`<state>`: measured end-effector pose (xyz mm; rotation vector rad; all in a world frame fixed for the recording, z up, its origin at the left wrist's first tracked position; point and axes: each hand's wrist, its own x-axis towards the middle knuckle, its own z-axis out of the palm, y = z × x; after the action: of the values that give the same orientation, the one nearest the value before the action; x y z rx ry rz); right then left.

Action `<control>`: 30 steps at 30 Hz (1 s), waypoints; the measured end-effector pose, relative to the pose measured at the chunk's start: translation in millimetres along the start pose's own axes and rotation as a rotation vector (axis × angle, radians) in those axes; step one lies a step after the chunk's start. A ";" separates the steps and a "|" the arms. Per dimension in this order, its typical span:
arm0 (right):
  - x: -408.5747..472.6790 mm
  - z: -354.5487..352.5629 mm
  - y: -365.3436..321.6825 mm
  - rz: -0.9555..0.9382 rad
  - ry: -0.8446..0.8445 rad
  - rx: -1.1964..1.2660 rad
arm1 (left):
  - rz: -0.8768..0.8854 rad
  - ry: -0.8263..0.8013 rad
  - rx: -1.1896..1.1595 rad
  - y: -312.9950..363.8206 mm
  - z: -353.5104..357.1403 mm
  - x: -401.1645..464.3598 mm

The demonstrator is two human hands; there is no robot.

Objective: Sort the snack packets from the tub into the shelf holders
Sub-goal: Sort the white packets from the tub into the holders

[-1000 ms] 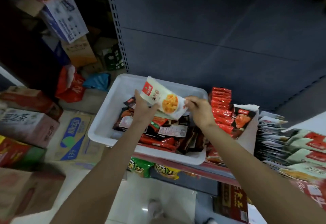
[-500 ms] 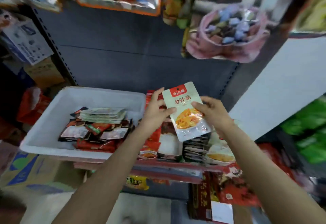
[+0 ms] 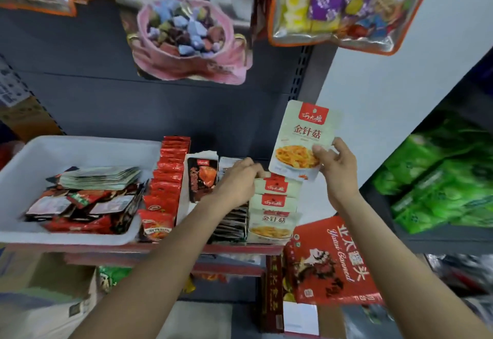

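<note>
One pale packet (image 3: pixel 301 138) with a red label at the top is pinched at its right edge by the right hand (image 3: pixel 337 170) — the thumb lies on the front, the other fingers are curled behind. The packet is held upright in the air, just above a row of packets of the same kind (image 3: pixel 274 205). Three of these can be counted in the row, one behind the other, standing at the right end of the shelf (image 3: pixel 240 250).

The left hand (image 3: pixel 237 183) is laid on the back of this row with its fingers curled over the packet tops. Whether a packet is really gripped cannot be told.

Left of the pale row, a row of dark packets (image 3: pixel 232 224) is seen, too blurred to count. Next comes one dark packet with an orange picture (image 3: pixel 202 178) in a white holder, then a long row of red packets (image 3: pixel 165 178) — too many and too close to count.

At the left end, one white tub (image 3: pixel 80 149) is set on the shelf. A flat stack of pale packets (image 3: pixel 98 178) and a mixed heap of red and dark packets (image 3: pixel 82 210) are kept inside it.

One red box (image 3: pixel 330 261) is seen below the right hand. Two big bags of sweets (image 3: pixel 186 39) are hung above, and green bags (image 3: pixel 437 178) are piled on the right.
</note>
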<state>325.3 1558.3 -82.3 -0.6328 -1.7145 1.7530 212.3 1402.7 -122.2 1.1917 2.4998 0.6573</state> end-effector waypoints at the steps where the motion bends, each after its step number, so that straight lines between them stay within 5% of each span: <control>1: 0.5 -1.5 3.0 0.004 0.012 0.012 | 0.005 -0.015 -0.010 0.2 -2.9 -1.5; 8: 0.5 -6.4 24.5 0.110 -0.116 0.072 | 0.013 -0.085 -0.141 -10.1 -2.9 -21.4; 14: -2.1 -10.3 39.4 0.284 -0.266 -0.289 | -0.027 -0.035 -0.153 -8.8 -2.8 -27.4; 24: 13.9 -4.8 37.0 0.067 -0.359 -0.836 | -0.015 0.043 -0.263 -7.8 -1.2 -28.1; 30: 16.2 16.6 12.8 -0.075 -0.349 -0.870 | -0.051 0.147 -0.306 -17.0 -3.9 -31.3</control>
<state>301.1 1558.1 -93.0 -0.6084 -2.7217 1.0371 218.7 1367.6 -125.6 0.9971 2.4195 1.1030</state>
